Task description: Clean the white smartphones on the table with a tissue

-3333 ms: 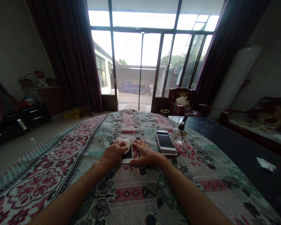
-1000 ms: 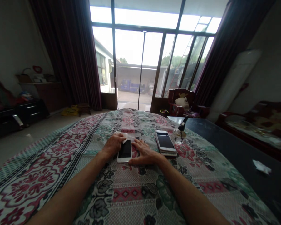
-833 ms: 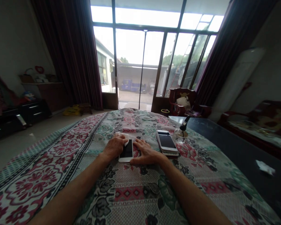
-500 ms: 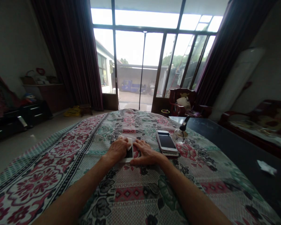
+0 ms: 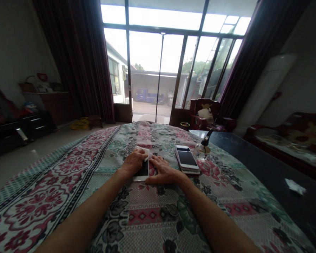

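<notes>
Hands: 2, both the wearer's own, both at the same phone.
Left hand (image 5: 133, 162): fingers bunched narrow, holding 1 white wipe (image 5: 144, 151) at the far end of the phone; hand covers the left side and part of the screen.
Right hand (image 5: 162, 171): fingers wide, palm down; thumb at the near right corner, fingertips by the far right corner.
White-framed phone (image 5: 141, 178): 1, flat on the tablecloth, dark screen up, between the hands, partly hidden.
Phone stack (image 5: 186, 157): 1, right of the right hand, well apart; at least 2 layers, exact count can't tell. Top one white, dark screen up.
Clear bottle (image 5: 202, 151): 1, black top, upright just beyond the stack's right side.
Tablecloth (image 5: 144, 218): 1, floral, pink/green/grey.
Dark table (image 5: 268, 172): 1, to the right, carrying 1 crumpled white piece (image 5: 295, 186).
Curtains (image 5: 76, 59): 2, one each side of the glass doors.
Blue vehicle (image 5: 149, 96): 1, outside, seen through glass.
Wooden chair (image 5: 196, 106): 1, far side, by the right curtain.
</notes>
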`<action>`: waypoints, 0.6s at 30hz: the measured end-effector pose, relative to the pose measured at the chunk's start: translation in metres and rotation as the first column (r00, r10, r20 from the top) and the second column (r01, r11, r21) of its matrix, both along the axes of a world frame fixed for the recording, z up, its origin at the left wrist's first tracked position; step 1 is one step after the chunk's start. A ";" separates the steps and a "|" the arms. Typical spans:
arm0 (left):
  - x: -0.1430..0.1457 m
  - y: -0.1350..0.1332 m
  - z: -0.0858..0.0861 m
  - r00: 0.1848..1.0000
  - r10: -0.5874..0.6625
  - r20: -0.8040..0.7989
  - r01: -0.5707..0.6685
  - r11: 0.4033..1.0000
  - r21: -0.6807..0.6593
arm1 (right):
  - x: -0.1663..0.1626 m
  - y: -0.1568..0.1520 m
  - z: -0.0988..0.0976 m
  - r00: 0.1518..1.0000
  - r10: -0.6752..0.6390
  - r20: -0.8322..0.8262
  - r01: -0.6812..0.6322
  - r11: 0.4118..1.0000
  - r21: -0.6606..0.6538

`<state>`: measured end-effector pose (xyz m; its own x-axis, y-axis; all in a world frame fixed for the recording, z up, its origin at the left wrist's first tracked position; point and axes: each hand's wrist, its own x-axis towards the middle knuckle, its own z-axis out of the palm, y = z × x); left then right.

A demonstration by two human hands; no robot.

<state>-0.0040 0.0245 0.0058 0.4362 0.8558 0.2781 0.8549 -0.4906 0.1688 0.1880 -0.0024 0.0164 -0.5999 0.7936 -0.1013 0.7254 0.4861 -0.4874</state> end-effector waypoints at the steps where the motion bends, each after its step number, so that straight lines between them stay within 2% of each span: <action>1: -0.001 0.000 0.000 1.000 0.019 0.008 -0.019 1.000 0.000 | 0.000 0.000 0.000 1.000 -0.001 0.003 0.001 1.000 -0.003; 7: -0.008 -0.002 0.001 0.989 0.144 0.030 -0.143 0.990 -0.012 | 0.000 0.001 0.000 1.000 -0.005 0.013 0.005 1.000 -0.003; 13: -0.010 -0.013 0.006 0.960 0.267 -0.079 -0.266 0.964 0.024 | 0.000 -0.001 0.002 1.000 -0.008 0.014 0.008 1.000 0.000; 15: -0.007 -0.021 0.009 0.955 0.272 -0.114 -0.270 0.962 0.030 | 0.000 0.000 0.001 1.000 -0.010 0.015 0.010 1.000 -0.002; 18: 0.002 -0.032 0.013 0.966 0.209 -0.154 -0.206 0.978 0.031 | 0.000 0.001 -0.001 1.000 -0.007 0.012 0.007 1.000 0.002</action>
<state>-0.0019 -0.0077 0.0191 0.2882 0.9284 0.2344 0.9534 -0.3009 0.0196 0.1875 -0.0013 0.0151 -0.5933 0.7979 -0.1067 0.7344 0.4822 -0.4777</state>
